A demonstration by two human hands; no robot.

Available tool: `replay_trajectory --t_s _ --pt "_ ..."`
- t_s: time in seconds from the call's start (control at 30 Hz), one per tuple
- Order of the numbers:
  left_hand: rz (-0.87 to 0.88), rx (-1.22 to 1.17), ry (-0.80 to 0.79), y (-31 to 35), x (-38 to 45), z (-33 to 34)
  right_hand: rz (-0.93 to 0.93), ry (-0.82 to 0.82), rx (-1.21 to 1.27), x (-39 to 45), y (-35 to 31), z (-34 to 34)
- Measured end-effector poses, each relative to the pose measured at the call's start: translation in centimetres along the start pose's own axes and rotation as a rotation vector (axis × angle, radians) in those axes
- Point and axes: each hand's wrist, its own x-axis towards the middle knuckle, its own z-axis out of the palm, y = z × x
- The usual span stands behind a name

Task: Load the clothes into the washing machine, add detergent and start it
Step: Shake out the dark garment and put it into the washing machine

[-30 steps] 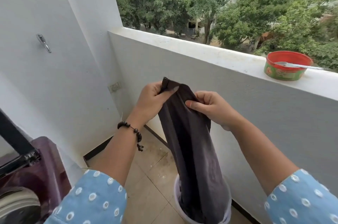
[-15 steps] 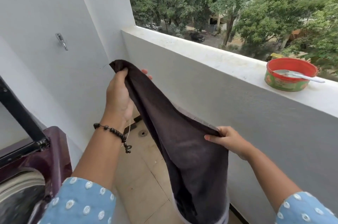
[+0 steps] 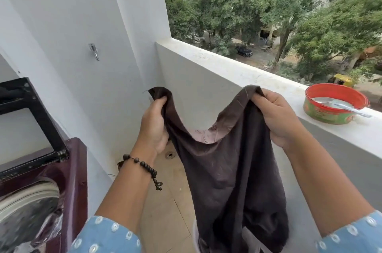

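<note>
My left hand [image 3: 154,128] and right hand [image 3: 277,116] pinch the dark garment [image 3: 227,170] between curled fingers; its hanging tail may snag the bucket [image 3: 196,232] below.

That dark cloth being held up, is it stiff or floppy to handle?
Probably floppy: the dark cloth sags between the left hand and right hand. Likely light, since pinched edges carry it. Its lower end trails down, so it may snag.
</note>
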Motion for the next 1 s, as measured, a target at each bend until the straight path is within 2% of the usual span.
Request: replay_trajectory --t_s 0.1,0.23,0.3,0.37,0.5,0.57,0.63,0.73,0.83,1.0 --pt "0.099 0.249 -0.148 -0.2 -1.0 0.1 -0.011 0.065 0.013 0.0 -0.6 -0.6" --pt "0.296 1.186 -0.384 -1.0 -1.8 -1.6 -0.007 0.199 0.055 0.1 -1.2 -1.8" --pt "0.325 1.411 -0.38 -1.5 -2.1 -1.8 -0.018 0.182 0.046 0.0 -1.4 -2.2" --pt "0.372 1.326 -0.28 -1.9 -1.8 -1.7 -0.016 0.15 0.032 -0.2 -1.4 -2.3" --pt "0.248 0.648 -0.067 -1.9 -1.3 -0.4 0.017 0.12 0.041 0.0 -1.4 -2.2" --pt "0.166 0.395 -0.086 -1.8 -1.7 1.2 0.026 0.062 0.002 0.0 -1.3 -1.4" --pt "0.063 0.238 -0.152 -2.0 -2.3 2.8 0.027 -0.014 -0.077 -0.2 -1.0 -0.1" --pt "0.032 0.278 -0.276 -3.3 -2.3 4.2 -0.008 -0.122 -0.231 -0.2 0.0 2.1" --pt "0.054 0.376 -0.422 -4.4 -1.9 4.6 -0.053 -0.133 -0.311 0.0 0.5 3.1" --pt "0.136 0.624 -0.443 -3.8 -0.7 3.8 0.002 -0.127 -0.309 0.6 0.4 1.8"
